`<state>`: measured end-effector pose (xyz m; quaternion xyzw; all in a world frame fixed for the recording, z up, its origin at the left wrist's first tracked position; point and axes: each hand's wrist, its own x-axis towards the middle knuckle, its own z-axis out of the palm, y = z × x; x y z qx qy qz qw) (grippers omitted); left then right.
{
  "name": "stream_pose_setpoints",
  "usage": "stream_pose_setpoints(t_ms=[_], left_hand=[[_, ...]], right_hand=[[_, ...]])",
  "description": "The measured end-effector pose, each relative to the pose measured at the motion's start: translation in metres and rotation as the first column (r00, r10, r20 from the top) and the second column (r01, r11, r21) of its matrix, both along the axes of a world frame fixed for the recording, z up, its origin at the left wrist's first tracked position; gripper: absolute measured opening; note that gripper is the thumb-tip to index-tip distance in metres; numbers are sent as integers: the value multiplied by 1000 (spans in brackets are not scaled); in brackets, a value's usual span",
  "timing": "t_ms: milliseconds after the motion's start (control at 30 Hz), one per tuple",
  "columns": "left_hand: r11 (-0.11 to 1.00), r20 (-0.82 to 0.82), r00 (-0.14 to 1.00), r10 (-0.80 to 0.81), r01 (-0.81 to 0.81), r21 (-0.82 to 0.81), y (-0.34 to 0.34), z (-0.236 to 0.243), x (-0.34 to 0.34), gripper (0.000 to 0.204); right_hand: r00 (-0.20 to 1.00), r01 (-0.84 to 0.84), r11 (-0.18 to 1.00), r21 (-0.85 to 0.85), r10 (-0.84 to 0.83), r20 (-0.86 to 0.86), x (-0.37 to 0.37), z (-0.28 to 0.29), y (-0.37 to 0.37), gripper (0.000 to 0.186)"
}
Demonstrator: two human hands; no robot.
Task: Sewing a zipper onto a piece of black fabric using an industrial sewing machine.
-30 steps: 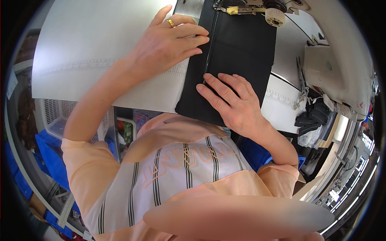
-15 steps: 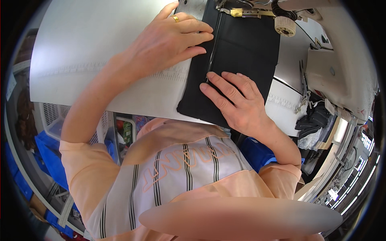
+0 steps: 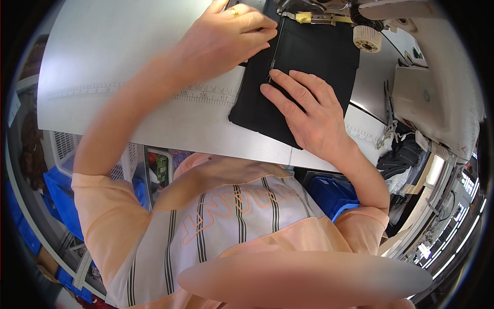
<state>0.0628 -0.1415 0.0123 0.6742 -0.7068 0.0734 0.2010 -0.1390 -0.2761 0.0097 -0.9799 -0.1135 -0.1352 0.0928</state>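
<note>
A black fabric piece [image 3: 324, 51] lies flat on the pale sewing table, its upper end beneath the sewing machine's [image 3: 442, 98] foot area. Down its left part runs a narrow zipper-like strip [image 3: 276, 49] with fine teeth. My left hand [image 3: 229, 41], wearing a ring, rests on the fabric's left margin with fingers stretched toward the strip. Lower down, my right hand [image 3: 316, 110] lies spread on the cloth. Its thumb and forefinger tips touch the strip's lower visible end; whether they pinch anything there cannot be seen.
The table [image 3: 128, 46] carries printed ruler scales. A ribbed dial [image 3: 367, 38] and a yellow-wrapped metal guide [image 3: 304, 17] sit by the machine's foot. Scissors [image 3: 389, 110] and dark cloth [image 3: 404, 154] lie at the right. Below the table are a white basket [image 3: 67, 147] and a blue bin [image 3: 332, 195].
The black fabric has slid away from me, toward the machine. Both hands have moved up with it, and more of the table's front edge shows.
</note>
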Motion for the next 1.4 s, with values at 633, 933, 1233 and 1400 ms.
stream_pose_setpoints(t_ms=[633, 933, 1233, 1400], left_hand=[[982, 25, 996, 82, -76, -173, -2, -27, -8, 31], [982, 4, 997, 81, -79, -169, 2, -20, -6, 28], [987, -132, 989, 64, -83, -138, -8, -13, -3, 29], [987, -124, 989, 81, -97, -130, -9, -12, -3, 27]], right_hand=[[998, 21, 1000, -21, -20, 55, 29, -3, -28, 54], [997, 6, 1000, -3, -5, 83, 39, -10, -47, 47], [981, -19, 998, 55, 8, 193, 40, 7, -49, 32], [887, 459, 35, 888, -61, -457, 50, 21, -69, 25]])
